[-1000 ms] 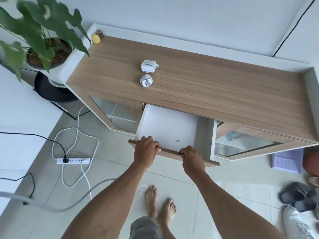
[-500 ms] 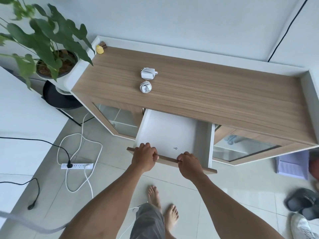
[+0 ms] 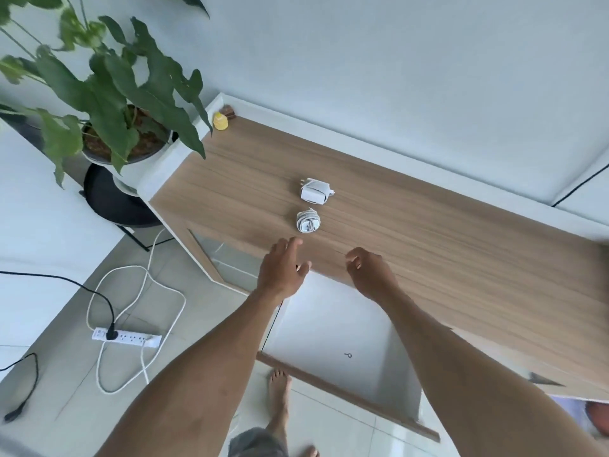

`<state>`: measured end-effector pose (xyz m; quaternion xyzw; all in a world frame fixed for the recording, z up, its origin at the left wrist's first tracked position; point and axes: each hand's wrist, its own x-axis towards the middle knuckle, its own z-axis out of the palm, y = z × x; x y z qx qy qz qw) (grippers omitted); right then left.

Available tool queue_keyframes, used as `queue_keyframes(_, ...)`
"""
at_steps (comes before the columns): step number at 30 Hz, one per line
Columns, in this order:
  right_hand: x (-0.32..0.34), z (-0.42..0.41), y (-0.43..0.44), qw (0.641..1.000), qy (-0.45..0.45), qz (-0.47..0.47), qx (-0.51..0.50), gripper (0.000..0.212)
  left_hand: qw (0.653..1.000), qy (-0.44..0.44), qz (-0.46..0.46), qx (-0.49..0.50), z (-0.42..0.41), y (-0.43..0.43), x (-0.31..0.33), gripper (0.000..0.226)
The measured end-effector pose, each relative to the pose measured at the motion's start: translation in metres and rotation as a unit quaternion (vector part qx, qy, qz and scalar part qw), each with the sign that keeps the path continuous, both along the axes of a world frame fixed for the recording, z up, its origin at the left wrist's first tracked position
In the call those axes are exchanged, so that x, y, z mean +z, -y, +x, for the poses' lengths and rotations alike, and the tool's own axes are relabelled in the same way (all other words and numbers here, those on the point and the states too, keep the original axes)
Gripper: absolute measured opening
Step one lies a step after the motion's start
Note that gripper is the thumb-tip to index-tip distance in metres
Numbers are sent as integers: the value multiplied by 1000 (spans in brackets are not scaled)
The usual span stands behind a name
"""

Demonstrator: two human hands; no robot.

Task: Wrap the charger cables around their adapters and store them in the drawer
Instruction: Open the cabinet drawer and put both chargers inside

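Observation:
Two white chargers lie on the wooden cabinet top (image 3: 428,239), each with its cable wound around it: a square adapter (image 3: 313,191) farther back and a rounder bundle (image 3: 308,220) closer to me. My left hand (image 3: 284,269) hovers just below the rounder bundle, fingers apart and empty. My right hand (image 3: 369,271) is beside it over the cabinet's front edge, fingers loosely curled, holding nothing. Below my arms the white drawer (image 3: 333,328) stands pulled out, with only a tiny dark item (image 3: 348,355) on its floor.
A potted plant (image 3: 108,94) on a black stand sits left of the cabinet. A yellow object (image 3: 220,121) rests at the cabinet's back left corner. A white power strip (image 3: 127,337) and cables lie on the tiled floor at left. My bare feet show below the drawer.
Both hands have let go of the drawer's front edge and risen toward the chargers on the cabinet top. The drawer stays open. The view has shifted closer to the cabinet.

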<state>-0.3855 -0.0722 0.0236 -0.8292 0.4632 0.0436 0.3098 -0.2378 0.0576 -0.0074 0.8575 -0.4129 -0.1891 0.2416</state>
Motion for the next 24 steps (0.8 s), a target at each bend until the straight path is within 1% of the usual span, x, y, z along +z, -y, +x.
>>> queue_keyframes(2, 8, 30, 27, 1000, 18, -10, -1, 26, 1000, 1, 11, -7, 25, 17, -1, 62)
queue_keyframes(5, 12, 71, 63, 999, 35, -19, 3, 38, 999, -18, 34, -12, 57, 42, -3, 82)
queue_keyframes(9, 11, 108, 96, 998, 1, -44, 39, 57, 997, -30, 61, -44, 80, 71, -12, 98)
queue_keyframes(11, 8, 122, 107, 997, -18, -39, 58, 64, 995, -37, 69, -54, 87, 80, -19, 94)
queue_keyframes(14, 4, 140, 116, 995, -40, -24, 91, 72, 994, -50, 70, -68, 94, 87, -26, 78)
queue_keyframes(16, -1, 150, 119, 992, -54, -15, 110, 75, 993, -53, 69, -76, 98, 88, -29, 71)
queue_keyframes(20, -11, 167, 121, 989, -64, -9, 132, 79, 992, -48, 72, -86, 103, 88, -31, 73)
queue_keyframes(24, -18, 177, 122, 987, -78, -24, 136, 75, 989, -48, 88, -105, 105, 93, -28, 79)
